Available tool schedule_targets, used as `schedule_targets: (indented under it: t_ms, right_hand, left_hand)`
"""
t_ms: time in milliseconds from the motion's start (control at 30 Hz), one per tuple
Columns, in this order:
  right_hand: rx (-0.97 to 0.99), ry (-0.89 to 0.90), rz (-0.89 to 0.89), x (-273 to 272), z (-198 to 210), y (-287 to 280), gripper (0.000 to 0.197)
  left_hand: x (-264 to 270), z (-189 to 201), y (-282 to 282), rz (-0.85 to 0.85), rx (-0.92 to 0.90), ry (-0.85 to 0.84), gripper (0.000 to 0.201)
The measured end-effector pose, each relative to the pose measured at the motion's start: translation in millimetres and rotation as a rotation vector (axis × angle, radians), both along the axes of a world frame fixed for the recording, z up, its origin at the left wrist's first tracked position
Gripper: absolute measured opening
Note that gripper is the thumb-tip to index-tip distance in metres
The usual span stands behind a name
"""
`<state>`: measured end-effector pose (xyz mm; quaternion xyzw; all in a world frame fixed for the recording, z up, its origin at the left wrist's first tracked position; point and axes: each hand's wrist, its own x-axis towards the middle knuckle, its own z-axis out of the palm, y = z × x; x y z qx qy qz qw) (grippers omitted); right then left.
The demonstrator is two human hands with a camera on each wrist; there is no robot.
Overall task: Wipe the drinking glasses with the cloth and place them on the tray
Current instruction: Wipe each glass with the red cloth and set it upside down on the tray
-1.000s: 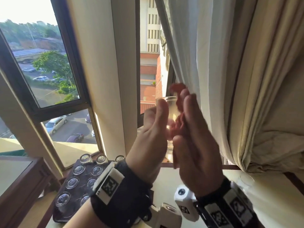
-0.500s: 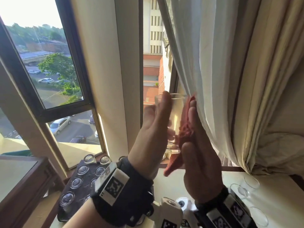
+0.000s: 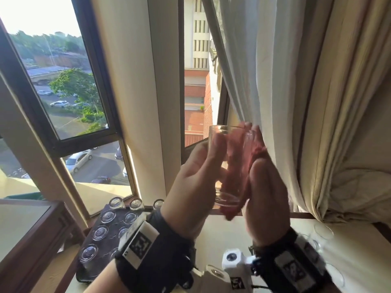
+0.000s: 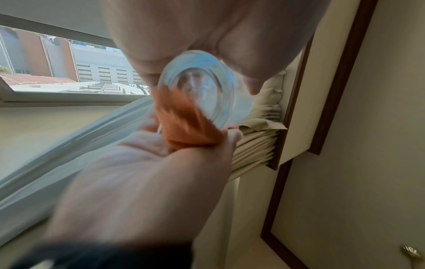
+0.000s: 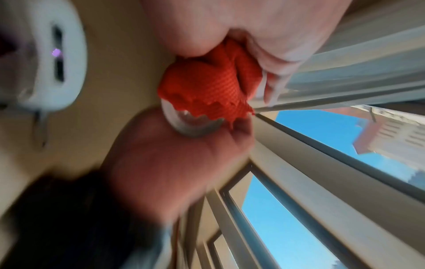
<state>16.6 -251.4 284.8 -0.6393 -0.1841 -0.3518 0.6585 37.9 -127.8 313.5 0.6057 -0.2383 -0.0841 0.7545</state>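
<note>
A clear drinking glass (image 3: 224,166) is held upright in mid-air in front of the window. My left hand (image 3: 201,174) grips its left side, thumb near the rim. My right hand (image 3: 264,187) holds a red cloth (image 3: 237,174) against the glass's right side, from rim to base. In the left wrist view the glass base (image 4: 202,87) faces the camera, with the cloth (image 4: 184,125) bunched between it and my right hand (image 4: 149,182). In the right wrist view the cloth (image 5: 207,87) covers most of the glass (image 5: 190,127). The dark tray (image 3: 84,269) lies at the lower left.
Several upturned glasses (image 3: 101,231) stand on the tray. More glasses (image 3: 321,231) sit on the white table at the lower right. A cream curtain (image 3: 296,102) hangs just right of my hands. A wooden cabinet (image 3: 31,229) is at the left, below the window frame (image 3: 101,81).
My right hand has rubbed the cloth along the side of the glass, and the cloth now reaches below the base. My left hand has kept its grip on the raised glass.
</note>
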Motion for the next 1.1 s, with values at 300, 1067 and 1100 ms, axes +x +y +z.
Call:
schedule_targets:
  t_ms: [300, 1067, 1100]
  right_hand:
    - [-0.446, -0.283, -0.171, -15.0, 3.1, 11.6, 0.052]
    - [-0.252, -0.247, -0.166, -8.9, 36.6, -8.7, 0.053]
    - [-0.363, -0.287, -0.162, -9.7, 32.1, -4.6, 0.052]
  left_hand:
    - [10.6, -2.2, 2.0, 0.049, -0.076, 0.013, 0.059]
    - [-8.8, -4.6, -19.3, 0.095, 0.048, -0.019, 0.067]
    - [-6.4, -3.8, -18.2, 0.082, 0.012, 0.016, 0.068]
